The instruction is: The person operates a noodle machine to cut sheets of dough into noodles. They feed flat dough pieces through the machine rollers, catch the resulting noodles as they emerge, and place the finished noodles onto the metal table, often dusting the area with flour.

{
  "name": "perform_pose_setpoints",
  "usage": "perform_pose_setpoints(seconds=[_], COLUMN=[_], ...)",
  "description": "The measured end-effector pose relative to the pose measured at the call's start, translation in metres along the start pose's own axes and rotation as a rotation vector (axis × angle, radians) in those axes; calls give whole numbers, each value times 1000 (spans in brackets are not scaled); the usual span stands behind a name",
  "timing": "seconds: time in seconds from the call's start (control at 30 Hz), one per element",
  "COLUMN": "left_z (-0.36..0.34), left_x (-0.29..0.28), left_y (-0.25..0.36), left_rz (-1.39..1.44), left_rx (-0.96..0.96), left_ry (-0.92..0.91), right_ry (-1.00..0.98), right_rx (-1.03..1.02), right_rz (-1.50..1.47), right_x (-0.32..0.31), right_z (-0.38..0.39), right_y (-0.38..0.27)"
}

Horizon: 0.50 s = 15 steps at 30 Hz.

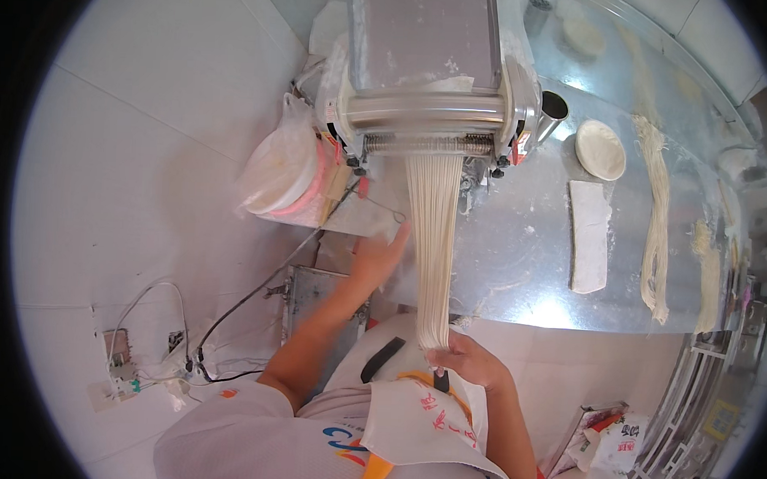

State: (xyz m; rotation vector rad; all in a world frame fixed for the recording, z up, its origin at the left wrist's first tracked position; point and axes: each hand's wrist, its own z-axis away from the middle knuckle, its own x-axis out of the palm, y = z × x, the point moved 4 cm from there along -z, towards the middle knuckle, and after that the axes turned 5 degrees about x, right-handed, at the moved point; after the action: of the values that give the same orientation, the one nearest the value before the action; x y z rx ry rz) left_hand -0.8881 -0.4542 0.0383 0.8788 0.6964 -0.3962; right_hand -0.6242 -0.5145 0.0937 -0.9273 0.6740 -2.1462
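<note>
A noodle machine with steel rollers stands at the far edge of my reach. From its cutter hangs a long sheet of cut noodles, stretching down toward me. My right hand is closed around the lower end of these strands, close to my apron. Beside the upper left edge of the strands is my left hand, smeared by motion. Its fingers point up toward the machine; whether they touch the noodles I cannot tell.
On the steel table to the right lie a floured dough strip, a pale bowl and long noodle bundles. A metal cup stands by the machine. A plastic-wrapped tub and a black cable are at left.
</note>
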Motion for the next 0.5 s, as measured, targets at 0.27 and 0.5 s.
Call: perform_pose_setpoints(seconds=[0.27, 0.5], left_z=[16, -36], left_x=[104, 90], left_y=[11, 47], left_rz=[1739, 1846], left_rx=[-417, 5], left_ry=[-903, -492], right_ry=[2, 15], right_rx=[30, 85], right_rz=[33, 111], right_x=[17, 34], right_z=[34, 63], right_y=[-36, -51])
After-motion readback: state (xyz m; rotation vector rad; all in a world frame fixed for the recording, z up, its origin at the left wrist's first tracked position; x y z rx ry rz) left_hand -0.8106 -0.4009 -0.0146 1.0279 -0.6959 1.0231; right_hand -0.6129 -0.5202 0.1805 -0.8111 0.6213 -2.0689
